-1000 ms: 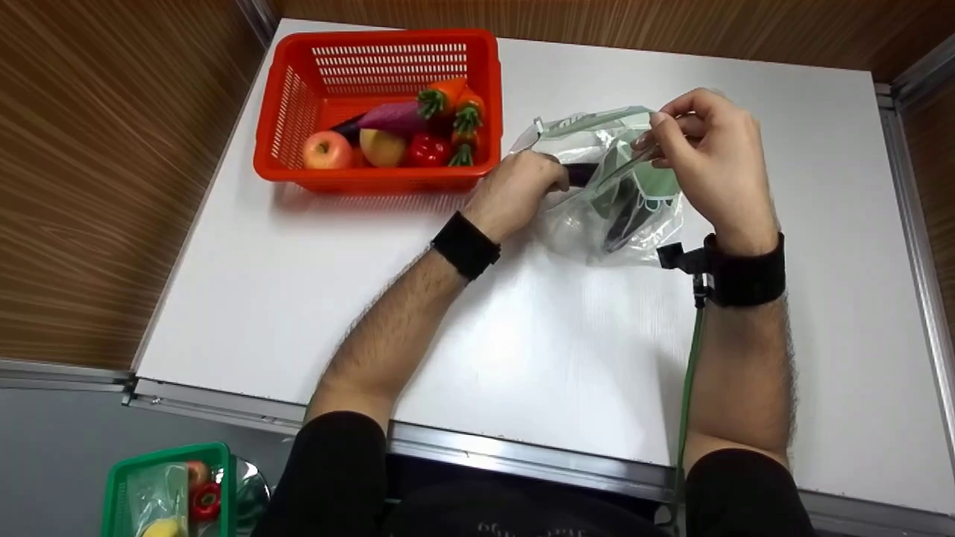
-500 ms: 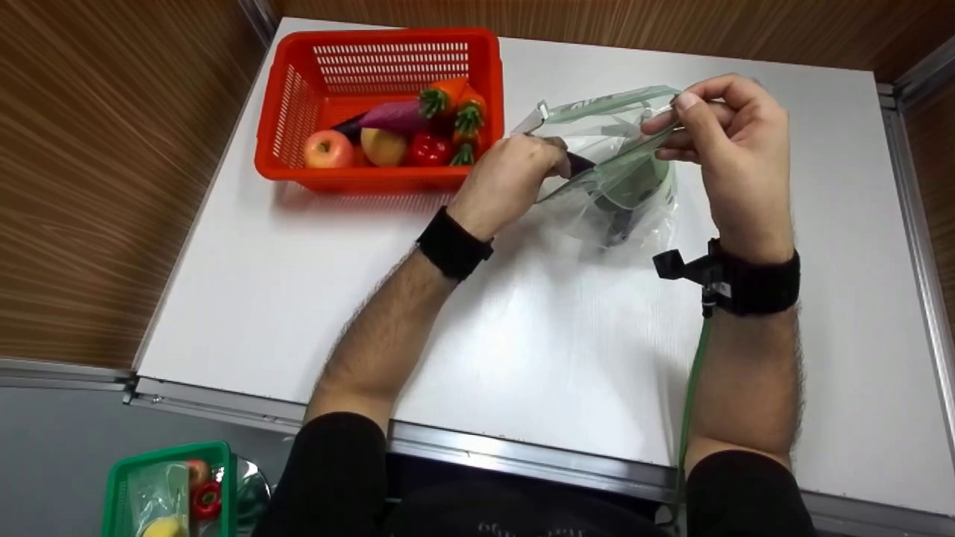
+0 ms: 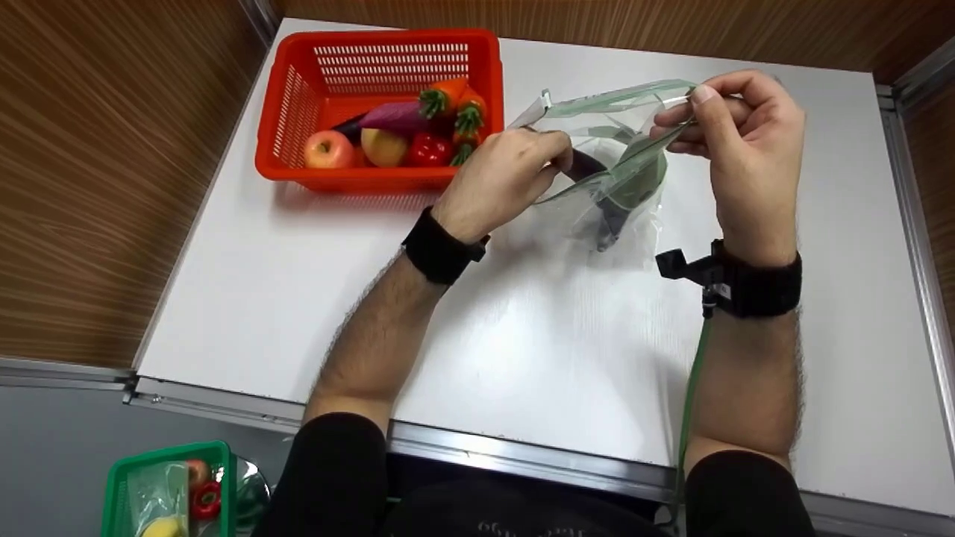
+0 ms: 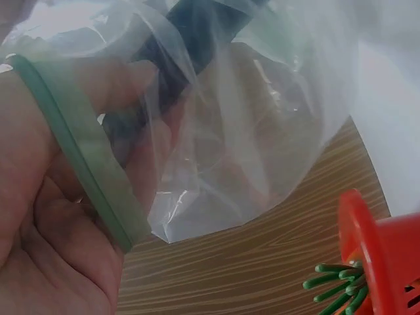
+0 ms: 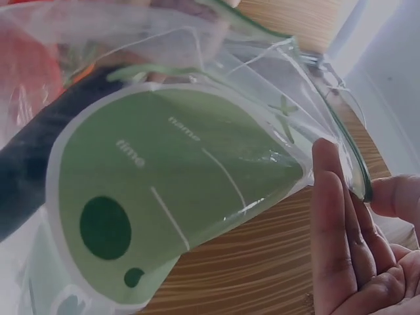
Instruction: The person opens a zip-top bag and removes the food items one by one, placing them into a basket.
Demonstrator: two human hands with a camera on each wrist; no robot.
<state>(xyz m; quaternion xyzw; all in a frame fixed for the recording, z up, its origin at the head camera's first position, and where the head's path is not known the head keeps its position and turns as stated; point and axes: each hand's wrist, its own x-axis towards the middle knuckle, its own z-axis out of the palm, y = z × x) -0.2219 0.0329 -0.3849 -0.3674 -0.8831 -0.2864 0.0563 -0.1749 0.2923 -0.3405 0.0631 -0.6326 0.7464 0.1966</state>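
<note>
A clear zip bag (image 3: 643,183) with a green printed label hangs over the white table, its mouth spread apart. My right hand (image 3: 753,142) pinches the right corner of its green-edged rim between thumb and fingers. Through the mouth reaches my left hand (image 3: 507,175), its fingers curled round one end of a long dark purple eggplant (image 3: 588,165). In the left wrist view the eggplant (image 4: 197,42) shows dark through the plastic, and the bag's green zip strip (image 4: 75,157) crosses the hand. The right wrist view shows the label (image 5: 164,177) with "name" and "time" lines.
A red basket (image 3: 373,177) stands left of the bag, holding an apple (image 3: 328,151), a red pepper (image 3: 429,150), carrots (image 3: 448,95) and purple vegetables. Below the table at left is a green basket (image 3: 112,500) of produce. Wood-grain panels (image 3: 597,26) border the table.
My right hand has moved right and away from me, pulling the bag's mouth wider and higher. The left hand has shifted slightly, still gripping the eggplant inside the bag.
</note>
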